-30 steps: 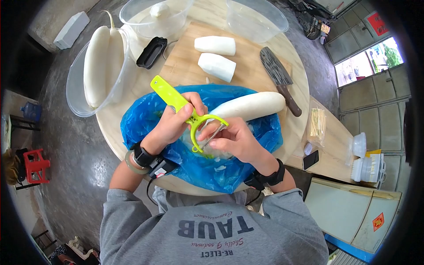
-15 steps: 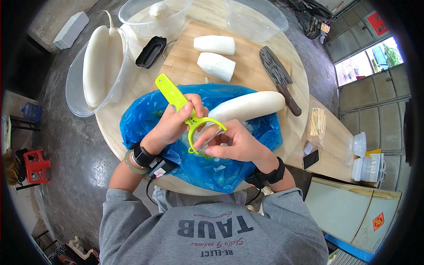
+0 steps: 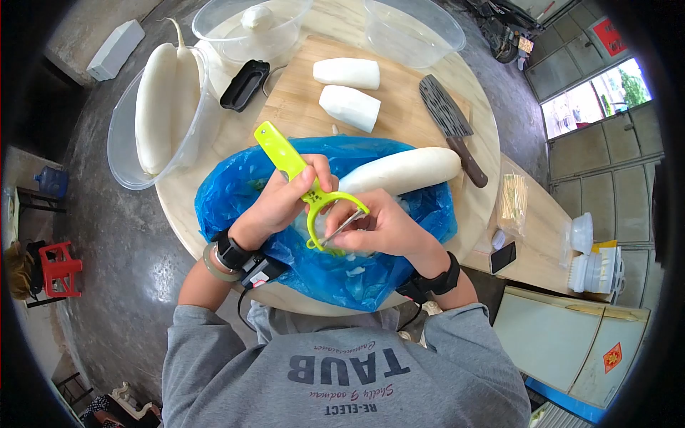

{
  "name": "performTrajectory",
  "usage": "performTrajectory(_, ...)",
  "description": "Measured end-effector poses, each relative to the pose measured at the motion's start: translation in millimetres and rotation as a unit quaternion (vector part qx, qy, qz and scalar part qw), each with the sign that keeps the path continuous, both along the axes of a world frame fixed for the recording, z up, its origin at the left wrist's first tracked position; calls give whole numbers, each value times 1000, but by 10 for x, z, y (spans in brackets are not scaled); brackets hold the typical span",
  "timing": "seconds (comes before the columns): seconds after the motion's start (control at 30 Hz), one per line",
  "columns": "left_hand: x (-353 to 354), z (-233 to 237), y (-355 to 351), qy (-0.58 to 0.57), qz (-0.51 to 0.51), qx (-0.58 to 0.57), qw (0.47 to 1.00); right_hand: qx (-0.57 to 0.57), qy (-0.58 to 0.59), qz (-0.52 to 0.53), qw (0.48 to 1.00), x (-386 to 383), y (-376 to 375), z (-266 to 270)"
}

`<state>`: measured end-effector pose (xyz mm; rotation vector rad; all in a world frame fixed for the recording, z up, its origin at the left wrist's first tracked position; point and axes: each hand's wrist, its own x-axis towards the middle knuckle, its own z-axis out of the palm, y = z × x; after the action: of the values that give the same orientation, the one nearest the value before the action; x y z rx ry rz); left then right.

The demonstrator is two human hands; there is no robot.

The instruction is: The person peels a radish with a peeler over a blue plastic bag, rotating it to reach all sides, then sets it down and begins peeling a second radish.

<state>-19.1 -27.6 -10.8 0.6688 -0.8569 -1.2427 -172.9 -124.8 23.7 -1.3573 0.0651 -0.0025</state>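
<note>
Both hands meet over a blue bag [image 3: 228, 192] spread on the round bench [image 3: 479, 143]. The left hand [image 3: 280, 205] is clamped round the handle of a yellow-green peeler [image 3: 289, 160], on which small black marks show but are too fine to read. The right hand [image 3: 383, 232] has its fingers curled in and pinching at the peeler's blade. A long white radish [image 3: 403, 170] lies across the bag just beyond, its near end hidden under the right hand. Behind the bag, a wooden board [image 3: 296, 107] carries two cut radish pieces [image 3: 347, 73] and a cleaver [image 3: 446, 107], whose handle hangs off the board's edge. A clear bowl [image 3: 118, 153] to the left holds whole radishes, with a black case [image 3: 245, 84] near it. Each wrist wears a black band. The grey shirt [image 3: 342, 371] reads "TAUB" in large letters and "RE-ELECT" below, upside down from this view; the script line between them is not legible. A phone [image 3: 502, 257] lies on a side bench at right.
</note>
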Motion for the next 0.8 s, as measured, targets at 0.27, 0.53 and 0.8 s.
performTrajectory(0.27, -2, 29, 0, -2, 0, 6, 1000, 25, 17, -17, 999, -13, -7, 76)
performTrajectory(0.53, 20, 12, -3, -9, 14, 9, 1000, -4, 25, -24, 999, -37, -51, 83)
performTrajectory(0.8, 12, -10, -2, -18, 33, 20, 999, 37, -16, -71, 997, -21, 15, 37)
